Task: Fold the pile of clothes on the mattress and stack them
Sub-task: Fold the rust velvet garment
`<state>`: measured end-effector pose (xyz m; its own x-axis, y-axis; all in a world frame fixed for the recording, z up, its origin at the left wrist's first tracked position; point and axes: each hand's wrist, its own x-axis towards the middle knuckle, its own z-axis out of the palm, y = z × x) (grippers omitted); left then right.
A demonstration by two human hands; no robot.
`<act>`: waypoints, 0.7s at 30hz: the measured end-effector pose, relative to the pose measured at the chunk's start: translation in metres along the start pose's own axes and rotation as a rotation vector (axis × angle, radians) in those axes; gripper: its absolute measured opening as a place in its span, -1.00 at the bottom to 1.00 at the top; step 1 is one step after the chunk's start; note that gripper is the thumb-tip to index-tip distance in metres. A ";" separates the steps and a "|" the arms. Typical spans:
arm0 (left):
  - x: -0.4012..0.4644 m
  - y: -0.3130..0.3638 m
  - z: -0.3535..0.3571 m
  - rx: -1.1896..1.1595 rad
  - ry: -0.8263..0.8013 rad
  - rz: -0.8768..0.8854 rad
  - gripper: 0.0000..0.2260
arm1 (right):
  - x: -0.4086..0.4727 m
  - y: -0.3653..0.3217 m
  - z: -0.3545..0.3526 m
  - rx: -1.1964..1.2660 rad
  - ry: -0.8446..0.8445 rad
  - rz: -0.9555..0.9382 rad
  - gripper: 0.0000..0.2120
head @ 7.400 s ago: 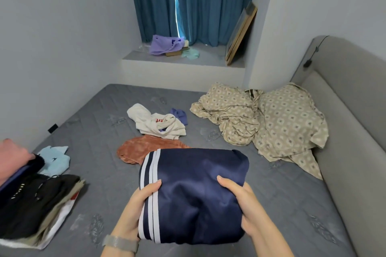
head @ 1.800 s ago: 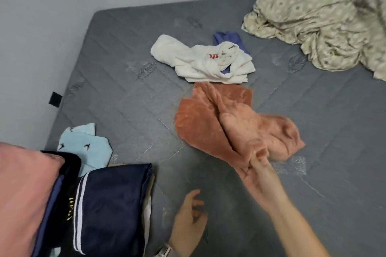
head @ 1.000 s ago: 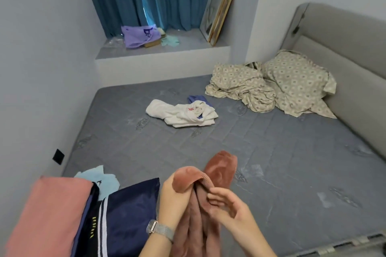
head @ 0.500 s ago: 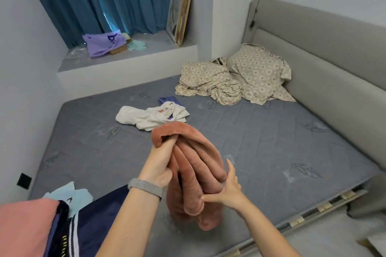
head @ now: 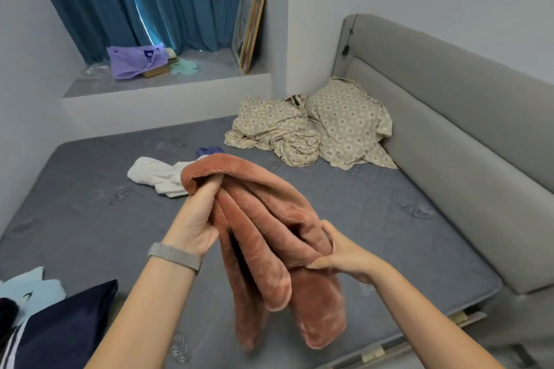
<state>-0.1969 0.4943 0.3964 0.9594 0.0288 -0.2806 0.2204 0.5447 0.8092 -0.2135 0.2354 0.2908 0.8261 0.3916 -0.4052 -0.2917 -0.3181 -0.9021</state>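
A rust-orange fleece garment hangs in the air above the grey mattress. My left hand grips its top fold, with the fingers tucked inside the cloth. My right hand pinches a lower fold on the right side. A crumpled white garment lies further back on the mattress, with a small blue piece behind it. The folded stack shows at the lower left, with a navy striped garment on top and a light blue piece beside it.
Patterned beige bedding and a pillow are heaped against the grey headboard. A window ledge at the back holds a purple bag and leaning picture frames. The mattress's near edge runs at the lower right.
I picked the orange garment up off the mattress and raised it. My left hand lifted its top fold higher, and my right hand closed on a lower fold.
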 end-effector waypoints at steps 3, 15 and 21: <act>0.017 -0.007 0.007 0.034 0.013 0.001 -0.60 | 0.005 -0.001 -0.020 0.004 -0.050 -0.005 -0.22; 0.085 -0.013 0.015 0.499 0.005 0.097 -0.75 | 0.051 0.003 -0.082 -0.231 0.310 0.051 -0.65; 0.111 0.014 0.015 0.624 0.248 0.236 -0.68 | 0.118 -0.035 -0.114 -0.311 0.499 -0.187 -0.71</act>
<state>-0.0852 0.4928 0.3841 0.9419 0.3173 -0.1105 0.1424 -0.0790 0.9867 -0.0513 0.1945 0.2912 0.9976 0.0378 -0.0588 -0.0284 -0.5493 -0.8351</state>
